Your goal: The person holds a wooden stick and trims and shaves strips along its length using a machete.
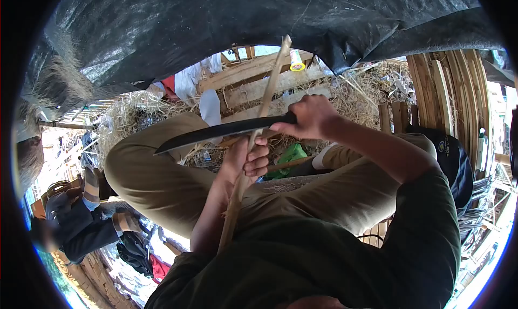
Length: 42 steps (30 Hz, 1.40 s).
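My left hand (249, 159) is wrapped round a long pale wooden stick (270, 87) that slants up from my lap. Its lower end runs down against my dark shirt, and its upper end looks cut to a rough point. My right hand (312, 117) grips the handle of a machete (216, 131). The dark, curved blade reaches leftward across the stick, just above my left fist. Blade and stick meet or nearly meet there; I cannot tell which. Most of the handle is hidden in my right fist.
Black plastic sheeting (178, 28) hangs overhead. Straw (356, 93) and wooden boards (243, 96) cover the ground ahead, with a yellow-rimmed cup (297, 62) on them. A green plastic bag (291, 158) lies between my legs. Planks (448, 87) and a dark backpack (453, 163) stand at right. Another person (81, 228) sits at left.
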Motion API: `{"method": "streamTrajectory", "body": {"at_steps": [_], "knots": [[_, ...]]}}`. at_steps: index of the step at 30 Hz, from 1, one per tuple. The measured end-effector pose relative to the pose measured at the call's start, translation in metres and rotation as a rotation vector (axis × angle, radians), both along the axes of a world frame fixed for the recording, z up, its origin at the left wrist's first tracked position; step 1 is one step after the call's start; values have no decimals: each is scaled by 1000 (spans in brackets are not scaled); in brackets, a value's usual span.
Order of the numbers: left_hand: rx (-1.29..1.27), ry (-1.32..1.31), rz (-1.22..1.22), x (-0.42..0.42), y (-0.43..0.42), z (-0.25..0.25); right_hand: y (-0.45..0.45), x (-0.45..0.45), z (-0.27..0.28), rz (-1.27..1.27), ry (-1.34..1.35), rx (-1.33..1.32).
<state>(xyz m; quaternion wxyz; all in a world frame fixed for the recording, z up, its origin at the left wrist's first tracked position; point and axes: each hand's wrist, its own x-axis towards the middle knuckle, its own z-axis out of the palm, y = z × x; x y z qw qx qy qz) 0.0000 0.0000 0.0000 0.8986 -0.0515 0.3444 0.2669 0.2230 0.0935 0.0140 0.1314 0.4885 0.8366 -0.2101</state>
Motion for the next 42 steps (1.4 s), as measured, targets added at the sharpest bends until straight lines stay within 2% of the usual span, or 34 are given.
{"method": "streamTrajectory", "body": {"at_steps": [2,5,6,9,10,13,14,18,21,22,25,28,31,32,35,36,39,40,42], "knots": [[-83,-44,-1,5,0,10,15,8,-4,-82,-13,-91],[45,-16,-35,-2,5,-2,15,-6,8,-118,-113,-49],[63,41,-25,-3,5,-2,6,-6,8,-96,-18,8],[-13,-49,-17,12,-2,-6,-3,9,5,17,-76,-53],[-33,-53,-20,12,-5,-4,6,16,1,-34,-30,-177],[-18,-54,-31,8,-6,-2,26,10,4,-161,-96,-219],[17,-51,-41,2,-5,-3,19,5,7,-162,-156,-158],[33,-21,7,3,-1,0,-3,5,-3,40,29,93],[-42,-54,-34,6,-3,5,32,19,-5,-194,-66,-151],[22,11,-71,7,1,-2,41,18,-5,-196,-139,-182],[26,-7,-67,0,-1,-7,26,4,5,-167,-168,-189],[71,-9,-75,0,2,-9,3,1,-1,41,-31,-8],[28,0,-84,2,0,-1,23,12,-13,2,-42,-77],[25,10,-72,1,2,0,36,16,-20,-141,-109,-120],[25,9,-52,-1,2,-3,39,23,-31,-167,-95,42],[43,-6,-53,-6,0,-6,34,15,-17,-198,-120,-54],[79,26,-63,-4,3,-6,9,-2,4,-54,-33,-123],[87,50,-65,-2,3,-5,-2,-1,-8,59,52,66],[58,64,-78,2,-1,4,11,6,-9,71,-40,1]]}}
